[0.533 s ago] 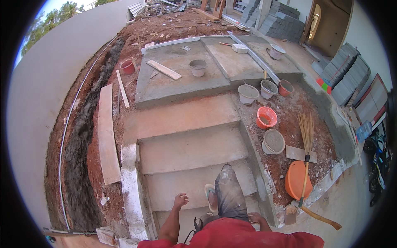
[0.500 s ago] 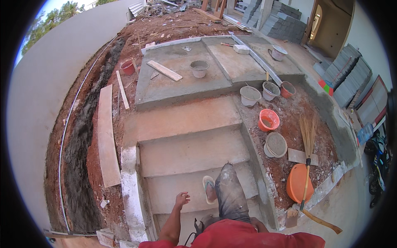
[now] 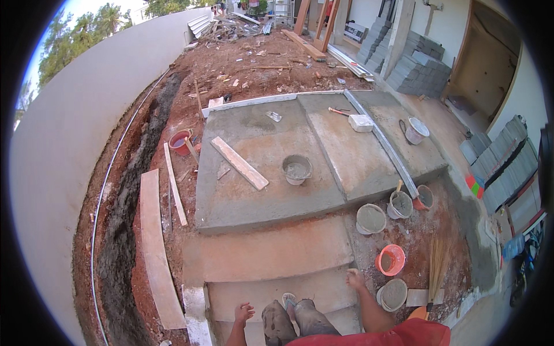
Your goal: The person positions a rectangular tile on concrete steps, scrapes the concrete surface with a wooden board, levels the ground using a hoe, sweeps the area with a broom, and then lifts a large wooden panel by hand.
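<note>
My left hand (image 3: 244, 312) hangs over the left side of the concrete steps (image 3: 277, 251), loosely curled with fingers apart and nothing in it. Above the right end of the steps is my right hand (image 3: 355, 279), fingers relaxed and no object visible in it. Nearest to that hand stand an orange bucket (image 3: 390, 259) and a pale bucket of grey mix (image 3: 394, 294). Further up on the right, another pale bucket (image 3: 370, 219) holds grey mix. On the slab (image 3: 254, 167) ahead sits a grey bucket (image 3: 297, 169) beside a wooden board (image 3: 239, 164). Neither hand touches any of these.
A long curved plank (image 3: 157, 248) lies on red soil beside a trench (image 3: 124, 207) along the left wall. A metal bar (image 3: 381, 144) crosses the slab near a white block (image 3: 361, 123). A straw broom (image 3: 435, 259) lies right. Grey blocks (image 3: 418, 72) are stacked near the doorway.
The view has moved up the steps and tilted forward, so the slab looks nearer. My right hand has come into view on the right; my left hand remains low and empty.
</note>
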Demonstrator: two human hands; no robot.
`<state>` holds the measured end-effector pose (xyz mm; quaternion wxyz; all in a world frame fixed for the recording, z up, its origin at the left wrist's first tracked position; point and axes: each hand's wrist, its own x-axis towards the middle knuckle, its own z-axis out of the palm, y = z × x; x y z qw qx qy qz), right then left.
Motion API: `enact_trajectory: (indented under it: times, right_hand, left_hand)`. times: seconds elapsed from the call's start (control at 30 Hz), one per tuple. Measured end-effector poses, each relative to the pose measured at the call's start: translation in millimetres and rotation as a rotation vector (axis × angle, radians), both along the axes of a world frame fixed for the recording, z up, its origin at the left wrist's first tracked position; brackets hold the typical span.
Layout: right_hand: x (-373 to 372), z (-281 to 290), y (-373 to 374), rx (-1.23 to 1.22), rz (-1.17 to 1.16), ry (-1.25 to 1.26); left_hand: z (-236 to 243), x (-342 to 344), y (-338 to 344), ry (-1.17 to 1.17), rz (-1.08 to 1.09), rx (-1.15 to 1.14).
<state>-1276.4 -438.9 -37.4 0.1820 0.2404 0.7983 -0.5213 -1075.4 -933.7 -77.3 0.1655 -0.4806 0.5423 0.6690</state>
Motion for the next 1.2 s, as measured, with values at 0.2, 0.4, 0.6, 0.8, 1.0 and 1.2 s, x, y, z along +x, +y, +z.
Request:
enact_trajectory:
  times: [0.2,0.4,0.6,0.8,1.0,1.2]
  right_hand:
    - [-286,146,-144,-0.181,0.292,0.3]
    - [-375,52,-128,0.196,0.316,-0.046]
    - [-297,104,-190,-0.028,0.029,-0.743]
    - [-340,101,-166,-0.018,-0.039,-0.869]
    - [-537,120,-197,-0.033,-0.155,-0.865]
    - [-955,248,-251,-0.308,-0.053,-0.486]
  left_hand:
    - [23,-28,-64,-0.24,0.061,0.117]
    - [34,-168,-113,-0.413,-0.486,0.063]
    - [151,-504,-207,-0.148,-0.324,-0.089]
    - [194,-866,-187,0.174,-0.431,-0.142]
    - [201,-1102,-169,0.108,-0.538,-0.012]
    - [236,-1220,-208,-0.106,-0.538,-0.039]
